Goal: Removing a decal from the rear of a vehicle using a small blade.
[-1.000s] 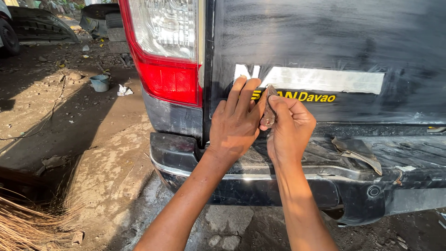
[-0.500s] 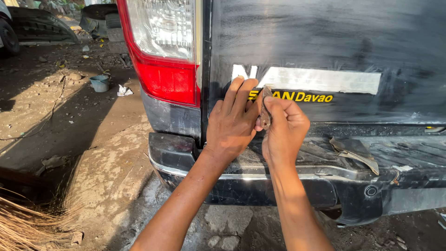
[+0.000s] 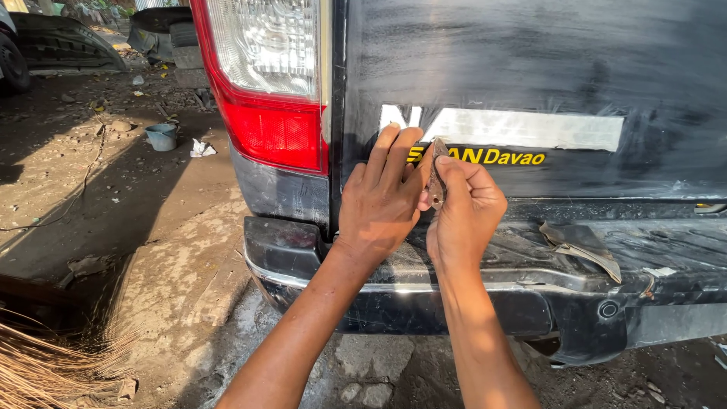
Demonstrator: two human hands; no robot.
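A black tailgate [image 3: 530, 68] fills the upper right, its paint dull and streaked, with a pale strip [image 3: 530, 129] of bared adhesive across its lower part and yellow lettering just beneath. At the tailgate's left edge stands a red and clear tail lamp [image 3: 265, 83]. Below runs the dark rear bumper [image 3: 318, 257], scuffed, with a torn flap of material [image 3: 579, 246] lying on its top face toward the right.

The ground [image 3: 113, 220] is bare packed earth, part in shadow, littered with scraps; a heap of dry straw-like bristles [image 3: 45, 363] sits at the lower left. Far off at upper left lie a detached dark car panel [image 3: 60, 45] and a tyre [image 3: 163, 26]. A small grey-blue bucket [image 3: 160, 136] stands on the dirt; what it holds cannot be told. A white scrap [image 3: 201, 149] lies just beside it.

The left hand [image 3: 382, 201] lies open, fingers spread flat against the tailgate near the strip's left end. The right hand [image 3: 466, 212] is closed around a thin brown scraper blade [image 3: 437, 174], pinched upright, its tip touching the tailgate by the lettering.
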